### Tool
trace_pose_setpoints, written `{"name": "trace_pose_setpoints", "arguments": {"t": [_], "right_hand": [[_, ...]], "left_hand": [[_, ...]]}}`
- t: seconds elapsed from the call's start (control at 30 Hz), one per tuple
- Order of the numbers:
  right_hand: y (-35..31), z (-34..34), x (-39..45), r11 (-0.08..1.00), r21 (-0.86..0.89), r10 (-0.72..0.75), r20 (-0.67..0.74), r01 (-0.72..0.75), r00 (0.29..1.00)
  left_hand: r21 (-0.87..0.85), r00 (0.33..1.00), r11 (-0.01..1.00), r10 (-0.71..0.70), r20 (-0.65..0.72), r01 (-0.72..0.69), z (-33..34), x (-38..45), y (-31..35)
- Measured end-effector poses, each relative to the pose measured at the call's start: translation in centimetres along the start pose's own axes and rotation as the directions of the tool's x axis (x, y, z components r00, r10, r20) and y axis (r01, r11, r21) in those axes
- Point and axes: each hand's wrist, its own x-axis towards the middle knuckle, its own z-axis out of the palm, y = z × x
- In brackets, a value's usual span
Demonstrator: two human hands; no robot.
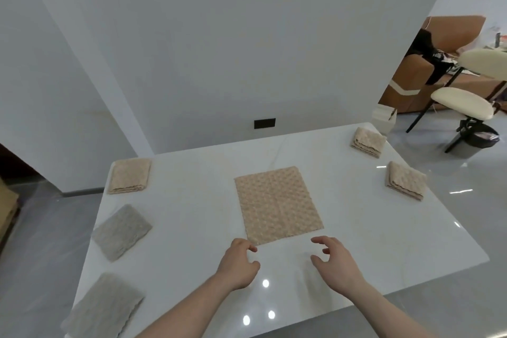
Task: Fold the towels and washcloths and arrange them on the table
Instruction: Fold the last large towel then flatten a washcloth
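Observation:
A beige dotted washcloth [277, 204] lies flat and unfolded in the middle of the white table [356, 230]. My left hand [238, 263] hovers just short of its near left corner, fingers curled and empty. My right hand [336, 262] hangs over the table near the cloth's near right corner, fingers spread, holding nothing. Along the left edge lie a folded beige towel [129, 175] and two folded grey towels [122, 232] [105, 309]. Two folded beige washcloths [368, 142] [407, 180] sit at the far right.
A white wall with a dark socket plate [264, 123] stands behind the table. A small white box [384, 116] sits past the far right corner. Cream chairs [462, 103], a bin [478, 140] and cardboard boxes [411, 82] fill the room to the right.

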Motion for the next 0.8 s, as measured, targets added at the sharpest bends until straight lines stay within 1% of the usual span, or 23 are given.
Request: {"name": "trace_pose_setpoints", "arguments": {"t": [0.1, 0.23, 0.4, 0.5, 0.6, 0.7, 0.8], "right_hand": [[0.6, -1.4, 1.2, 1.0, -0.022, -0.007, 0.014, 0.007, 1.0], [1.4, -3.2, 3.3, 0.997, -0.061, -0.036, 0.066, 0.04, 0.997], [3.2, -5.2, 6.8, 0.98, -0.133, -0.126, 0.17, 0.15, 0.977], [4.5, -6.5, 9.8, 0.957, -0.169, -0.194, 0.235, 0.236, 0.953], [6.0, -7.0, 12.8, 0.93, -0.188, -0.267, 0.242, 0.315, 0.933], [7.5, -6.6, 15.3, 0.919, -0.191, -0.299, 0.228, 0.344, 0.927], [8.7, -5.2, 17.4, 0.904, -0.191, -0.335, 0.241, 0.383, 0.911]], "left_hand": [[0.01, 1.0, 1.0, -0.001, -0.016, 0.001, 0.7, 0.7, 1.0], [0.023, 0.998, 0.999, -0.04, -0.045, 0.041, 1.8, 1.2, 2.2], [0.025, 0.986, 0.996, -0.083, -0.141, 0.087, 3.9, 1.8, 4.1], [0.04, 0.974, 0.989, -0.132, -0.186, 0.142, 6.0, 2.1, 5.0], [0.099, 0.968, 0.982, -0.139, -0.209, 0.162, 7.5, 3.2, 5.3], [0.139, 0.966, 0.975, -0.14, -0.22, 0.173, 8.0, 4.7, 5.7], [0.16, 0.958, 0.972, -0.128, -0.256, 0.172, 8.3, 6.9, 5.0]]}}
